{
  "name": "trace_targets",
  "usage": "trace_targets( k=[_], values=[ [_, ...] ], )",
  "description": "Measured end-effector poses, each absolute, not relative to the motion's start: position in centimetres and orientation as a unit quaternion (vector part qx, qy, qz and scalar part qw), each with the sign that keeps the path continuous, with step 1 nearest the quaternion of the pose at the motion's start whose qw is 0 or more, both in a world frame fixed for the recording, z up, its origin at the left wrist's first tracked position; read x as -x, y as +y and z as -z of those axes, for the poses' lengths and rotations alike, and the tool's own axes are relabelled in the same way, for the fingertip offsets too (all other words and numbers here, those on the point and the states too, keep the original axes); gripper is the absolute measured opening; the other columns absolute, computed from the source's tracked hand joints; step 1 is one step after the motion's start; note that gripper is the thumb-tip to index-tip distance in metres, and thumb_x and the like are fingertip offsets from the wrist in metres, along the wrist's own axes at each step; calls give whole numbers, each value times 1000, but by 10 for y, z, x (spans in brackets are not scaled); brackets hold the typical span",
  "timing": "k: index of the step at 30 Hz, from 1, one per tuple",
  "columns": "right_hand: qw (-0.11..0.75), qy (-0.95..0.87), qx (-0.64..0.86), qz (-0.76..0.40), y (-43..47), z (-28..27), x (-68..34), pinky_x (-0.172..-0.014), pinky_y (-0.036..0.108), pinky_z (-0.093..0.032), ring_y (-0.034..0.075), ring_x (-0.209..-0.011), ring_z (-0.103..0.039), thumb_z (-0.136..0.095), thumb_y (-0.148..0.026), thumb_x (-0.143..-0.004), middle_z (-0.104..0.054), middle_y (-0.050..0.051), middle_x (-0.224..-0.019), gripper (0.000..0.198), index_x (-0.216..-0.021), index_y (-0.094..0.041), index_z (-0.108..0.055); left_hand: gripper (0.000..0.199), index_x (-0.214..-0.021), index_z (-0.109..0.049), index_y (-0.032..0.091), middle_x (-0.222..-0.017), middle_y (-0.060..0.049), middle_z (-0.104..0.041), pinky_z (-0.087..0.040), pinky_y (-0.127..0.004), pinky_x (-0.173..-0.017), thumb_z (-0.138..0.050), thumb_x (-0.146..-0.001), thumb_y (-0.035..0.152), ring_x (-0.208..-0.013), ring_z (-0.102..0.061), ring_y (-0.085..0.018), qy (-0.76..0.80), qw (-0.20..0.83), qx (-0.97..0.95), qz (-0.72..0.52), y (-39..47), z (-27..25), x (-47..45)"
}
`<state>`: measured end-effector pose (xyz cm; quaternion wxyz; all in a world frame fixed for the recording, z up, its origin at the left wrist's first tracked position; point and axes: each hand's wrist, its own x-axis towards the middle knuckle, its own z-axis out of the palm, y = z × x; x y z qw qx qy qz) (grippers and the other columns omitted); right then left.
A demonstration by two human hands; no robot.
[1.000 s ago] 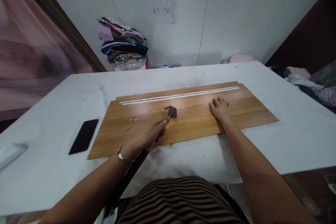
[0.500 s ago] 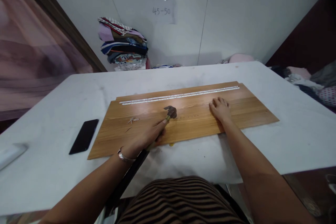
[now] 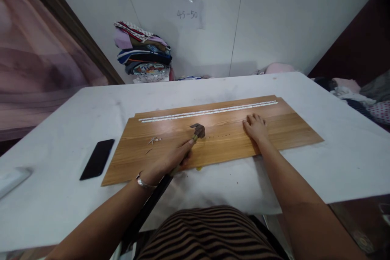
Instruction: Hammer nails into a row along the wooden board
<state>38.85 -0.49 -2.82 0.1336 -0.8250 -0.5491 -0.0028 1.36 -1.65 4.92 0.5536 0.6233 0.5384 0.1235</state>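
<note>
Hammer (image 3: 199, 131) in grip, its head is held low over the middle of a wood-grain board (image 3: 231, 148), at the left end of a short row of small dark dots (image 3: 218, 136); whether the board is touched by the head cannot be told. The handle is closely wrapped by the fingers of the left hand (image 3: 175, 156), with the thumb laid along it, and its dark end is carried back beneath the forearm toward the near left. A silvery bracelet (image 3: 144, 181) is worn on that wrist. By the right hand (image 3: 256, 127), nothing is grasped: it is placed palm down on the board, right of the dots, its fingers partly spread and slightly bent. On the left part of the board a small heap of nails (image 3: 155, 140) is scattered, with a thin single nail (image 3: 148, 151) set apart nearer. Along the far side two white marked strips (image 3: 210, 111) are laid side by side. The board is supported by a white table (image 3: 61, 207), where a black phone (image 3: 97, 159) is placed just left of it.
</note>
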Motion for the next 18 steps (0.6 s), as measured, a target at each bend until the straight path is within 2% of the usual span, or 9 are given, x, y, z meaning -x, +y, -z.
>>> trace_targets(
  k=[4,11,18],
  values=[
    [137,-548,825,-7,-5,28,-388,-115,52,-33,32,-141,-46,-40,-42,-102,-57,17,-152,45,-130,-20,-68,63,-75,-55,21,-58,0,-53,-33,-27,-45,-38,-95,78,-48,-44,-12,538,538,-639,-114,-15,-54,-14],
    [147,-549,823,-2,-4,30,-389,-113,52,-33,33,-140,-46,-40,-42,-102,-57,16,-151,45,-128,-21,-69,60,-83,-58,20,-62,1,-54,-32,-26,-44,-42,-94,77,-48,-45,-11,530,562,-623,-126,-15,-36,-11],
    [138,-549,824,-2,-4,32,-390,-114,51,-32,32,-141,-45,-40,-42,-103,-57,17,-152,45,-130,-20,-69,62,-79,-58,20,-59,1,-54,-33,-27,-45,-41,-93,78,-48,-45,-12,539,547,-629,-123,-14,-49,-13]
  ],
)
